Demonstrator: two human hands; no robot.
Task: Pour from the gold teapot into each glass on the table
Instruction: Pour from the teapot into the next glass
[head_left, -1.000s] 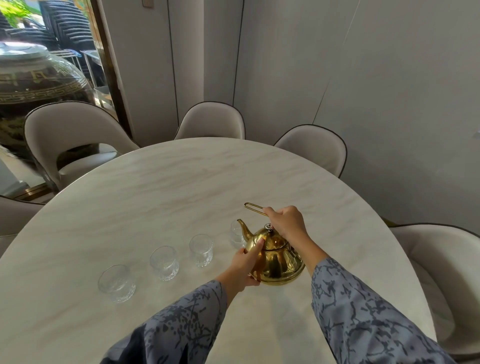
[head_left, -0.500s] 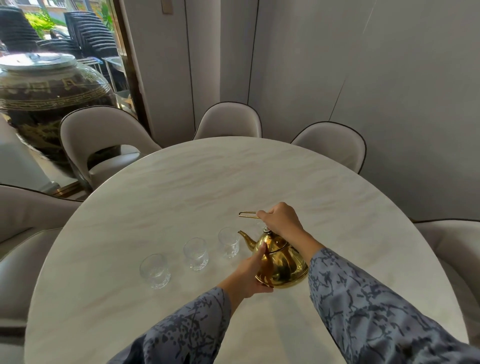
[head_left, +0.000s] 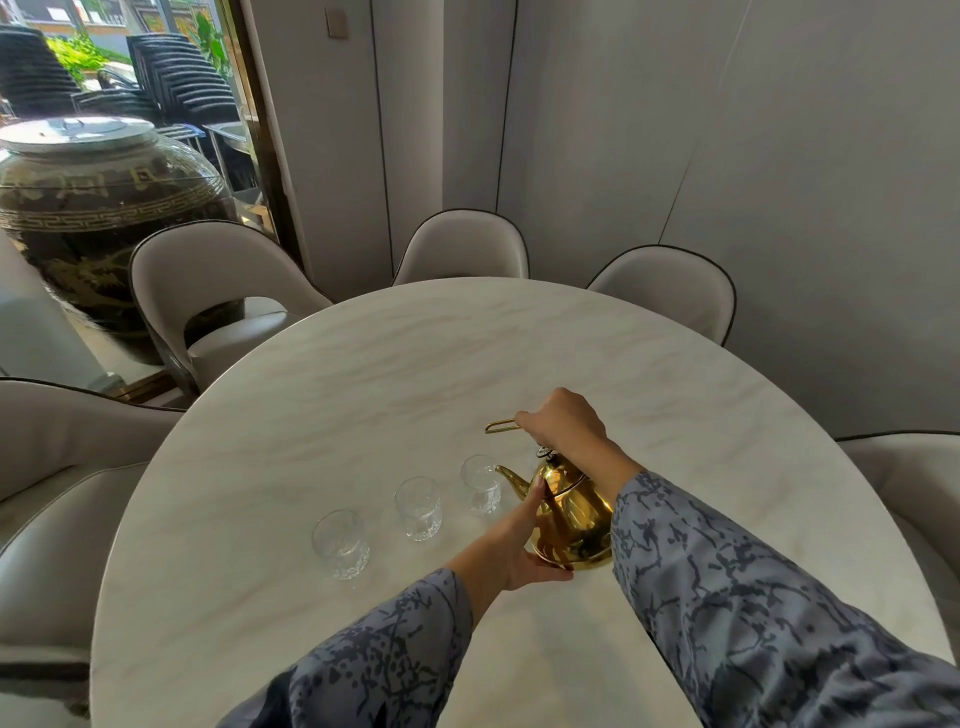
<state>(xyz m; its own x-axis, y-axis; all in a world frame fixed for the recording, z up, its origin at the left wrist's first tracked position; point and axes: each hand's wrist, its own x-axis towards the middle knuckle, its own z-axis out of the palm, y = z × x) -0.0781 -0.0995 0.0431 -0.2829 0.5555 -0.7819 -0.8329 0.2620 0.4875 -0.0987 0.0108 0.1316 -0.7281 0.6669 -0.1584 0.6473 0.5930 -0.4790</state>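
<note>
Round marble desk (head_left: 363, 374), pale and veined, carries everything. Gold teapot (head_left: 571, 512) sits near the desk's middle-right, shiny, bulbous, tilted with its spout toward the nearest glass (head_left: 480, 484). Right hand (head_left: 563, 427) has its grip closed around the wire handle; left hand (head_left: 514, 551) cups the pot's side and base, fingers spread flat. Three clear glasses visible in a row: middle glass (head_left: 418, 508), far-left glass (head_left: 340, 543). Best approach is probably a slow tilt, spout over the rim, left hand steadying the base against drips.

Probably restaurant dining room: round table (head_left: 415, 364), chairs (head_left: 218, 280).
</note>
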